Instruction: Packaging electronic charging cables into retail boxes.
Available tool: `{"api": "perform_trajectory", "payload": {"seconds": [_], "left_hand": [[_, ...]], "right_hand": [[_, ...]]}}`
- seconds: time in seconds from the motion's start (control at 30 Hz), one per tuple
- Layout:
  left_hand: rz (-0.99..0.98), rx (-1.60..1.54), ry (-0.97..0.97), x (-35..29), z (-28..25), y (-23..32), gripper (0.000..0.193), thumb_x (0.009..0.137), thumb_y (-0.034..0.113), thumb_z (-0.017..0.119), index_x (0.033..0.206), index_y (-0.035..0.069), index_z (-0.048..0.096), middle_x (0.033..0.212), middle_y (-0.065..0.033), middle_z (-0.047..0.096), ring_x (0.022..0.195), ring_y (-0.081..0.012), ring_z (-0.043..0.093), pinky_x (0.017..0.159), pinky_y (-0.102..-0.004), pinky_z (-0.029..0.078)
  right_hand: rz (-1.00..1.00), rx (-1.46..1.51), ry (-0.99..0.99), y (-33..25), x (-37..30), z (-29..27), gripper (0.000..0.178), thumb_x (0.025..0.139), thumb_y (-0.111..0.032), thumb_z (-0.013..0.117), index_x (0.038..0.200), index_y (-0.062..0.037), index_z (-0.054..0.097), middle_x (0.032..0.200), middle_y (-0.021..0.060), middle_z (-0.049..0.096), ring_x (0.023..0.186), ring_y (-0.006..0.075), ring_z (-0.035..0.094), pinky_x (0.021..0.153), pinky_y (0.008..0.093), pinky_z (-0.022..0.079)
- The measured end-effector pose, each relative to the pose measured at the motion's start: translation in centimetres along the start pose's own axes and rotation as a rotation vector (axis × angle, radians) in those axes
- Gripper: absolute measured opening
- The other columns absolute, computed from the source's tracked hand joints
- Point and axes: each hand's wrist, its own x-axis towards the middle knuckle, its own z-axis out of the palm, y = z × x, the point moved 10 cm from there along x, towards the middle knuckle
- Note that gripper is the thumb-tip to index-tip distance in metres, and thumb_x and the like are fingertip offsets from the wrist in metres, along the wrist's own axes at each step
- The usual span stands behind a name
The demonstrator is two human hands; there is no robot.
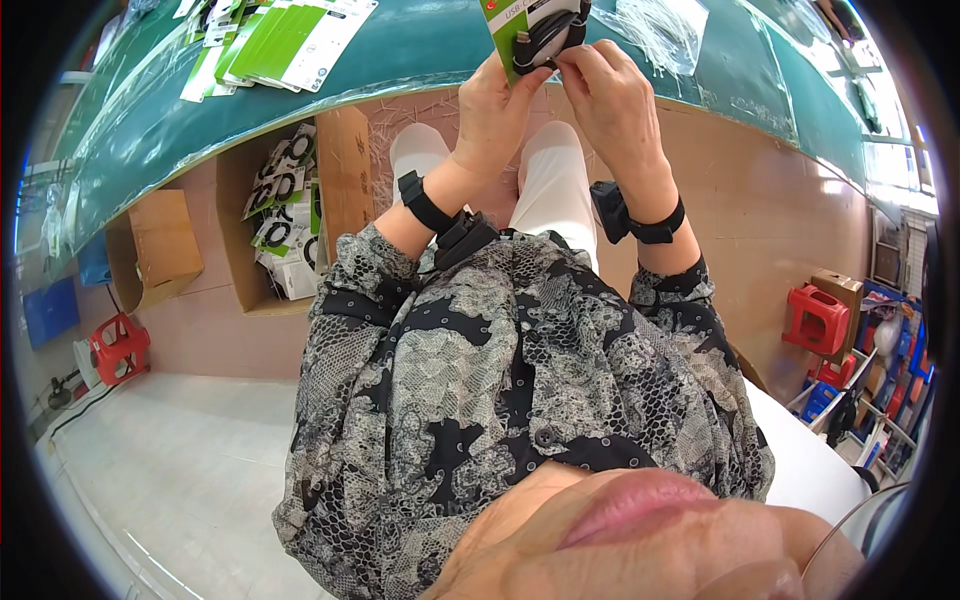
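My left hand (488, 115) is closed on the lower part of a green and white packaging card (506, 38), thumb in front. Against the card lies a coiled black cable (545, 42), its metal plug showing. My right hand (615, 105) pinches at the coil's lower right side. Its fingertips meet the cable and card there; whether they also grip something thin, such as a tie, is too small to tell. Both hands are raised at the near edge of the green-topped table (420, 65).
A fanned stack of green and white cards (300, 45) lies on the table's left. Thin clear strips in a plastic bag (662, 30) lie right of my hands. Below left stands a cardboard box (345, 165) of carded cables, beside another box (168, 235). Red stools (120, 348) stand aside.
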Motion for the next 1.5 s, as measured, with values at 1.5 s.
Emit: {"api": "perform_trajectory", "payload": {"seconds": [1.5], "left_hand": [[-0.241, -0.686, -0.063, -0.5, 1.4, -0.8, 0.029, 0.096, 0.011, 0.054, 0.124, 0.006, 0.047, 0.118, -0.0017, 0.057, 0.106, -0.0102, 0.055, 0.090, -0.0266, 0.047]], "right_hand": [[0.078, 0.162, -0.007, 0.5, 0.4, -0.6, 0.007, 0.078, -0.006, 0.065, 0.081, -0.0050, 0.059, 0.073, 0.0105, 0.056, 0.063, 0.0300, 0.058, 0.057, 0.0358, 0.048]]}}
